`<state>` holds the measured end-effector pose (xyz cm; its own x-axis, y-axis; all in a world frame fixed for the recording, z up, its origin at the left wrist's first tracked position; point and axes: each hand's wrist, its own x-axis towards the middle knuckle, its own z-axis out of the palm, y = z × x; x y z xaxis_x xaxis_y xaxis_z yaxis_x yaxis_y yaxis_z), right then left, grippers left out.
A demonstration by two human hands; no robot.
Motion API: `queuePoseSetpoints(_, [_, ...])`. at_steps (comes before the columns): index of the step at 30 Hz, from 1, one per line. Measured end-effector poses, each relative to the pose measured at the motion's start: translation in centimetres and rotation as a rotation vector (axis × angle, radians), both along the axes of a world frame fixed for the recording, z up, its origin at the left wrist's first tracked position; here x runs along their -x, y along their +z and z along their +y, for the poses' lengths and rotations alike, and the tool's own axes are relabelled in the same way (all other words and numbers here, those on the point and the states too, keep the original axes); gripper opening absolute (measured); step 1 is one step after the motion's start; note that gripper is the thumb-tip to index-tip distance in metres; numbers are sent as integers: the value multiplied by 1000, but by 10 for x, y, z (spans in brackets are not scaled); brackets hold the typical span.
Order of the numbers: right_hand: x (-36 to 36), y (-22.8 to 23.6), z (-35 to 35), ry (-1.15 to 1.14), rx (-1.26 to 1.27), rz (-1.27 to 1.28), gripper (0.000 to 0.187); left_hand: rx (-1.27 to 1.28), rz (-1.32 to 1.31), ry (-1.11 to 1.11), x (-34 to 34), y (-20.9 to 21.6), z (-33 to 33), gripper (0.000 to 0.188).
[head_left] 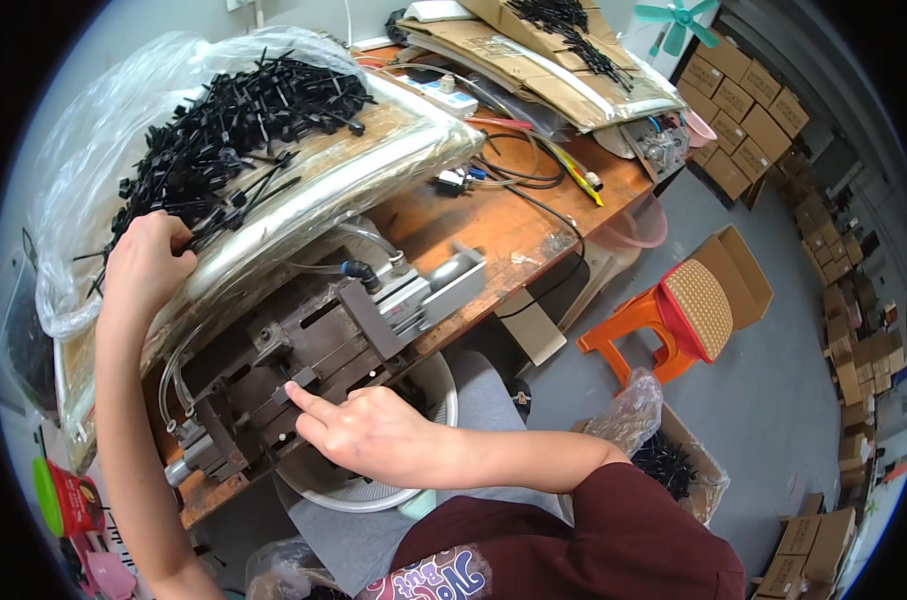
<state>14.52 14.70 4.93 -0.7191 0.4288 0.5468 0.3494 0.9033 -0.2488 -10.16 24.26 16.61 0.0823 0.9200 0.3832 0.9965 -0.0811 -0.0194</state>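
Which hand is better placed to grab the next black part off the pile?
Left. The left hand already rests at the edge of the pile of black parts; the right hand is down at the metal fixture, index finger on it.

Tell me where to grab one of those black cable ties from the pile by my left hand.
Pinch a black cable tie by a thin tail poking out near the pile's near edge, beside the left hand. Come from above; the tangled heads elsewhere would likely snag.
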Motion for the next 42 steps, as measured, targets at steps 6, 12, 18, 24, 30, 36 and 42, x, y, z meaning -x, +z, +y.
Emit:
queuePoseSetpoints(6, [1,-2,-1,-2,11,19,13,32,173,-61,4,6,6,15])
queuePoseSetpoints(12, [-7,-2,4,18,32,-4,19,-99,50,-64,-8,16,-10,17])
queuePoseSetpoints(18, [-11,20,-7,185,149,-128,30,-1,-424,-120,18,17,0,32])
queuePoseSetpoints(24, [-14,28,-8,105,129,80,36,128,-969,-173,-10,26,-19,27])
queuePoseSetpoints(30, [-12,48,-7,-3,183,498,58,294,-1332,-319,-72,-10,-104,25])
queuePoseSetpoints(36, [-7,39,-12,131,-31,396,35,280,-1747,-234,-86,-53,-145,20])
queuePoseSetpoints(42, [-21,39,-19,195,448,467,43,73,-1265,-292,-88,-68,-163,13])
